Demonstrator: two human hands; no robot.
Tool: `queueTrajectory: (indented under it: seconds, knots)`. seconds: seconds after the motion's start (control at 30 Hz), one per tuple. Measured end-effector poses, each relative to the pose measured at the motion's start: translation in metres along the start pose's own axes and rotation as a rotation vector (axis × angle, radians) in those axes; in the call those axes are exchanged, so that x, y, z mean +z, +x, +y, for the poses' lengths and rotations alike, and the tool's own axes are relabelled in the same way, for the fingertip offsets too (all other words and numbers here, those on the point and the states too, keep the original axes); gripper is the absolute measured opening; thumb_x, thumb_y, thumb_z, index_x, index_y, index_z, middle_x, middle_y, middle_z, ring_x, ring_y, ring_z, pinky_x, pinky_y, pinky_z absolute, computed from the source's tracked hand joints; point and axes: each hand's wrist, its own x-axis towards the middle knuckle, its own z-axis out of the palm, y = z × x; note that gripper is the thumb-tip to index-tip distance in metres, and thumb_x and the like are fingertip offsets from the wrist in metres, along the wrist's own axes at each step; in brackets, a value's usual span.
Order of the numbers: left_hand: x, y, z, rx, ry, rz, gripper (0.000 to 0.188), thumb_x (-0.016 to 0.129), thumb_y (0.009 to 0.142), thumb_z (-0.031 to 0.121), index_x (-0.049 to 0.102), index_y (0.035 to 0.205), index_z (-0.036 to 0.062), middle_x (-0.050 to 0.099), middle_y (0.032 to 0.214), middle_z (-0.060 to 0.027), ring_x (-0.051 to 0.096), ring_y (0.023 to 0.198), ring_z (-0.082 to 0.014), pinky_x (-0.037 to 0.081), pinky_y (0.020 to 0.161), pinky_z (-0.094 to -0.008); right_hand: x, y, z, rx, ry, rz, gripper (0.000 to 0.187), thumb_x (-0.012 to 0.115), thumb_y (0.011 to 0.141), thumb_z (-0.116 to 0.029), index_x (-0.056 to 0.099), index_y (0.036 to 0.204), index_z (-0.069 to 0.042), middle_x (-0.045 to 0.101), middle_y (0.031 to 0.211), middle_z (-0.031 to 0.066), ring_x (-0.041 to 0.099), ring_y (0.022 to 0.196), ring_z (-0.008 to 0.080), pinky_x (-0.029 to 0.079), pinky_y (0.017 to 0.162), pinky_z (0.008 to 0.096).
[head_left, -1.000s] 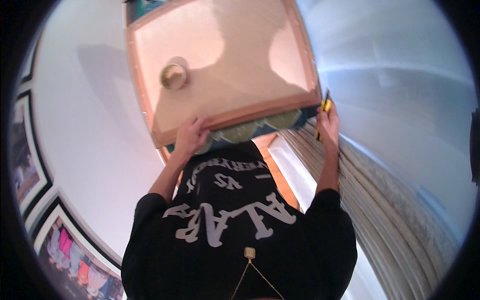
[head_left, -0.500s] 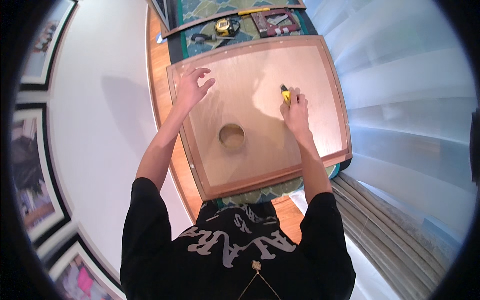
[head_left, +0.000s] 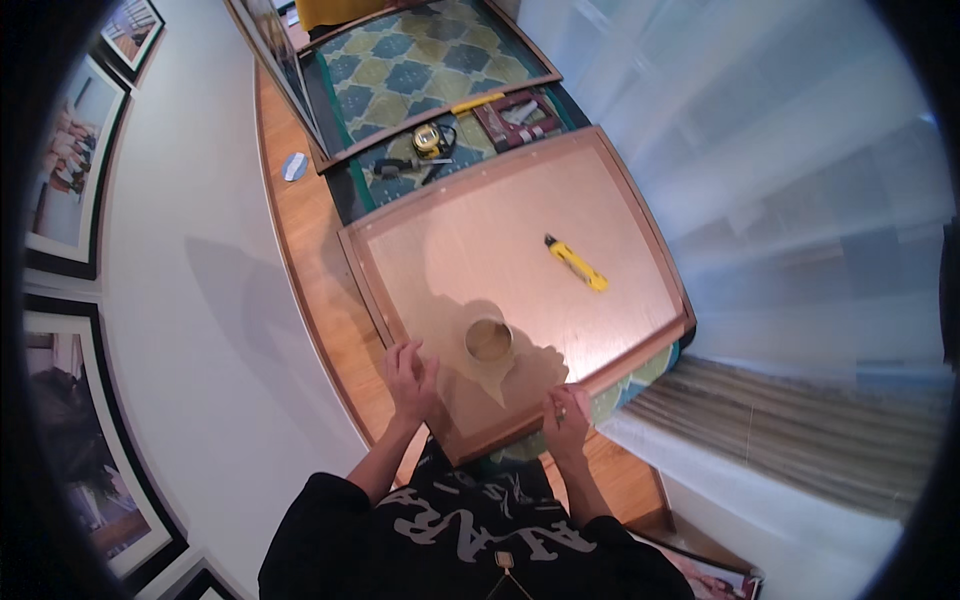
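A large wooden frame (head_left: pixel 668 245) lies flat with a pale board panel (head_left: pixel 470 235) set inside it. On the panel rests a yellow utility knife (head_left: pixel 577 264), apart from both hands. Closer to me is a round, hollow ring (head_left: pixel 489 341) that looks like a roll of tape. My left hand (head_left: pixel 410 380) is over the frame's left side near the front corner, fingers extended and holding nothing. By the front edge, my right hand (head_left: pixel 566 412) has its fingers curled together; whether something small is inside them cannot be seen.
Beyond the frame lie a tape measure (head_left: pixel 432 140), a screwdriver (head_left: pixel 400 167) and a maroon staple gun (head_left: pixel 516 121) on patterned cloth (head_left: pixel 410 70). Another frame (head_left: pixel 345 150) sits farther back. Framed pictures (head_left: pixel 70 165) hang on the left wall; sheer curtains (head_left: pixel 760 230) are on the right.
My right hand has let go of the utility knife, which now lies on the panel. Both hands have drawn back toward me, and the view has shifted and turned.
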Motion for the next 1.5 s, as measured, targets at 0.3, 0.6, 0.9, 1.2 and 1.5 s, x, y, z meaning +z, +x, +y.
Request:
queueTrajectory:
  seconds: [0.3,0.6,0.9,1.2,1.5]
  knots:
    - [-0.044,-0.182,-0.052,-0.298,-0.012,-0.062,0.048,0.068,0.086,0.025,0.05,0.122,-0.0016,0.055,0.108,-0.0224,0.054,0.1,-0.0379,0.044,0.09,-0.0444,-0.038,-0.169,0.073,0.495,0.269,-0.223,0.02,0.065,0.091,-0.017,0.068,0.101,0.0,0.07,0.094,0.0133,0.066,0.085,0.0223,0.05,0.077,0.0352]
    - [-0.08,-0.38,-0.212,-0.882,0.263,-0.817,0.063,0.043,0.094,0.058,0.068,0.105,0.0016,0.068,0.102,-0.0239,0.063,0.107,-0.0398,0.049,0.088,-0.0475,-0.057,-0.374,0.238,1.3,0.28,-0.319,0.026,0.068,0.083,-0.026,0.07,0.099,-0.006,0.064,0.076,0.0032,0.06,0.065,0.015,0.046,0.054,0.0321]
    - [-0.103,-0.325,-0.215,-0.76,0.272,-0.775,0.038,0.061,0.082,0.037,0.073,0.106,0.011,0.071,0.102,-0.0174,0.067,0.102,-0.0325,0.051,0.091,-0.0408,-0.025,-0.373,0.197,1.262,0.444,-0.326,0.024,0.065,0.085,-0.025,0.066,0.101,-0.007,0.061,0.074,0.0018,0.059,0.065,0.0138,0.043,0.051,0.0294]
    - [-0.14,-0.236,-0.268,-0.888,0.189,-0.729,0.039,0.072,0.076,0.039,0.073,0.102,0.0102,0.071,0.104,-0.0166,0.066,0.103,-0.0319,0.051,0.091,-0.0408,0.092,-0.309,0.127,1.175,0.382,-0.438,0.02,0.06,0.085,-0.021,0.068,0.087,-0.002,0.061,0.072,0.0043,0.059,0.062,0.0143,0.047,0.054,0.0309]
    - [-0.167,-0.069,-0.422,-0.96,0.145,-0.653,0.039,0.074,0.077,0.037,0.071,0.101,0.0052,0.071,0.101,-0.0162,0.067,0.097,-0.031,0.052,0.087,-0.0389,0.224,-0.187,0.036,1.169,0.251,-0.656,0.025,0.059,0.086,-0.023,0.068,0.091,-0.001,0.063,0.076,0.0061,0.061,0.067,0.0167,0.049,0.059,0.0336]
